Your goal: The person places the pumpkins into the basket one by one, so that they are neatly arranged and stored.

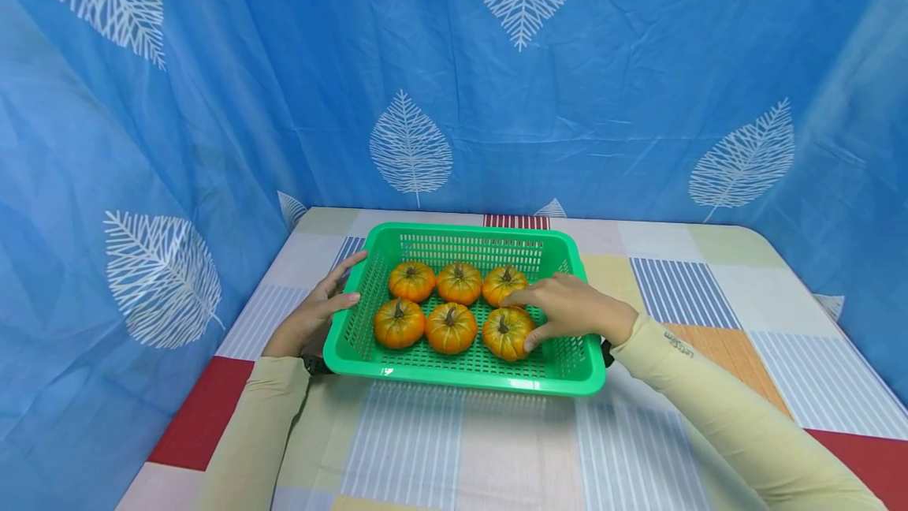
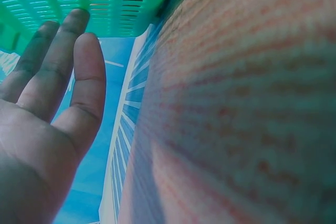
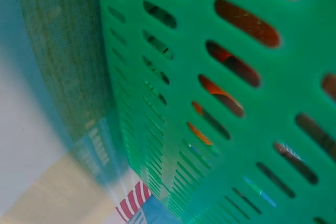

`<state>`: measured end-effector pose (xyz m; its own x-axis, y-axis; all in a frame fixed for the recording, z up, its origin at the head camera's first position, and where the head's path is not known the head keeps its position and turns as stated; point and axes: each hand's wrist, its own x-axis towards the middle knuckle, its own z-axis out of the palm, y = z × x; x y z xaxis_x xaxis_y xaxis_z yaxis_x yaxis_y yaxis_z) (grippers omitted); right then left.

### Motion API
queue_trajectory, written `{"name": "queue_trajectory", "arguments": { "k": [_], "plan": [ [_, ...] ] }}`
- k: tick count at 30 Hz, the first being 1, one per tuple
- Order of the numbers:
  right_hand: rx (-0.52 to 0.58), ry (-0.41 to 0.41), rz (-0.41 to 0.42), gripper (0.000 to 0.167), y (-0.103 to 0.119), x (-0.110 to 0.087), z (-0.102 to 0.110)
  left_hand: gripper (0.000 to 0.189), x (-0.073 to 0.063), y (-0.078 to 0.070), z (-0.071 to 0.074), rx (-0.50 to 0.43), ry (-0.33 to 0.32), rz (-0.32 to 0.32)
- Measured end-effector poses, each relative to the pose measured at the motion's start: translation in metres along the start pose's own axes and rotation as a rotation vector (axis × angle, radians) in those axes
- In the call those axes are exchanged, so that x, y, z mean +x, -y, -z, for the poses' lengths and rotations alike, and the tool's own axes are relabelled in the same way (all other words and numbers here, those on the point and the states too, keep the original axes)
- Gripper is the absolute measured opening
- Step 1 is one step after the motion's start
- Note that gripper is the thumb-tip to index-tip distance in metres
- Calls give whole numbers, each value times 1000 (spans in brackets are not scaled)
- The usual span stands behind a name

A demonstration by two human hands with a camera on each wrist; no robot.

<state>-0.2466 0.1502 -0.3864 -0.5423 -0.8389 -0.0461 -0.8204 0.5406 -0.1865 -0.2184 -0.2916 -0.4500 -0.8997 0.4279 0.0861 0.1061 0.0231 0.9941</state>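
Several small orange pumpkins (image 1: 451, 328) lie in two rows of three inside a green plastic basket (image 1: 461, 383). My right hand (image 1: 571, 307) reaches over the basket's right side, its thumb and fingers around the front right pumpkin (image 1: 505, 334). In the right wrist view the basket's slotted wall (image 3: 231, 98) hides that hand, with orange showing through the slots. Outside the left side is my left hand (image 1: 315, 314), fingers spread, fingertips at the rim. The left wrist view shows its fingers (image 2: 86, 77) extended against the slotted wall (image 2: 105, 3).
A patchwork-patterned cloth (image 1: 518, 448) covers the table under the basket. Blue curtains (image 1: 603, 101) with white leaf prints stand behind the table and along both sides.
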Motion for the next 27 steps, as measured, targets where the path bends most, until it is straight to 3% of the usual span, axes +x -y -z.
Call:
{"name": "queue_trajectory", "arguments": {
  "k": [20,24,27],
  "plan": [
    [-15,-4,-10,70,-3,0,-4,80,2,2,-2,-17,-1,7],
    [46,-51,11,60,-4,-1,-3,78,2,5,0,4,-3,10],
    [102,-131,23,50,-6,-3,-3,77,1,4,0,4,-4,11]
  ]
}}
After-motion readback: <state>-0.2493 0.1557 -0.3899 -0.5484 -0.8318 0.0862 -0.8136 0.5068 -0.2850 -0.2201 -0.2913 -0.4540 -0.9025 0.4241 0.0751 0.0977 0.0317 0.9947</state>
